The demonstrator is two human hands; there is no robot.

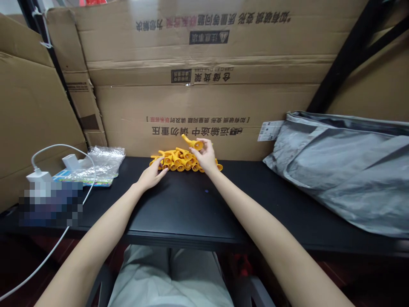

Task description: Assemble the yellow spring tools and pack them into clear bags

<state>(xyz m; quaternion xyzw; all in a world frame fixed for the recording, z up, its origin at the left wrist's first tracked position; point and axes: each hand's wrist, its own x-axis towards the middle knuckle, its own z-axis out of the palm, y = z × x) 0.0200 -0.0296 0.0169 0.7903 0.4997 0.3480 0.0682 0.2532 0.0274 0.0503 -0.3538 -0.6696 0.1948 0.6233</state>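
A pile of yellow horn-shaped plastic pieces (177, 161) lies at the back of the black table (179, 204), against the cardboard. Each has a flared cup at one end and a thin stem. Above the pile, my right hand (206, 157) pinches one yellow horn-shaped piece (195, 144) by its flared end, with its curved stem pointing up and left. My left hand (152, 175) rests at the pile's left front edge, thumb and fingers apart around the outermost pieces. Whether its fingertips press on any piece is hard to make out.
Printed cardboard (198, 98) walls the back. At right slumps a large grey bag (338, 170) with a white tag (270, 131). On the left are clear plastic wrap (105, 160), a white charger (40, 177) and a white cable (94, 170) running off the table's front edge.
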